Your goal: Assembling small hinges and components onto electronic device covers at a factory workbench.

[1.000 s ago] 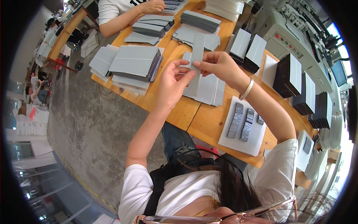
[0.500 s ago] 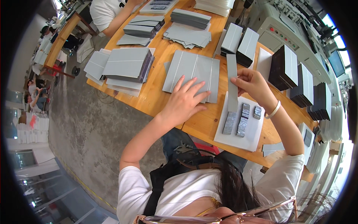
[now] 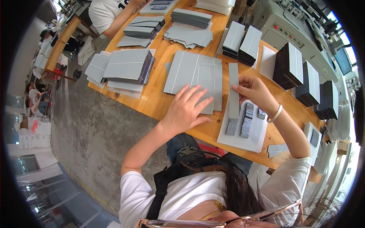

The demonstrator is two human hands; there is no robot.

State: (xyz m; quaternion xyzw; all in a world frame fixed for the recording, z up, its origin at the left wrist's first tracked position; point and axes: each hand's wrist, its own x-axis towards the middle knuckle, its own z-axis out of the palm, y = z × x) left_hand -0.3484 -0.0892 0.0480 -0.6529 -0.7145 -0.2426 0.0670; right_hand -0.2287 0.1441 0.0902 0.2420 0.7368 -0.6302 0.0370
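Note:
My left hand (image 3: 187, 106) lies with fingers spread on flat grey sheets (image 3: 182, 72) marked with thin white lines. One grey piece (image 3: 205, 85) under its fingertips reaches past the others' near edge. My right hand (image 3: 254, 93), with a pale bracelet at the wrist, pinches the right edge of a long, narrow grey strip (image 3: 233, 76) between thumb and fingers. The strip stands lengthwise just right of the sheets. Its near end overlaps a white ribbed board (image 3: 243, 142), where rows of small, dark grey stacked strips (image 3: 247, 121) lie.
Grey panel stacks (image 3: 127, 66) sit left; more panels (image 3: 190, 36) lie further back. Tall dark-sided stacks (image 3: 289, 66) line the right side. A short grey piece (image 3: 277, 149) and a small device (image 3: 312, 138) are near right. Another person's arm (image 3: 118, 22) rests across the table; a machine (image 3: 285, 30) stands beyond.
My left hand has moved slightly toward me, and a grey piece beneath it has slid the same way. My right hand has lowered slightly, with the strip shifting a little left.

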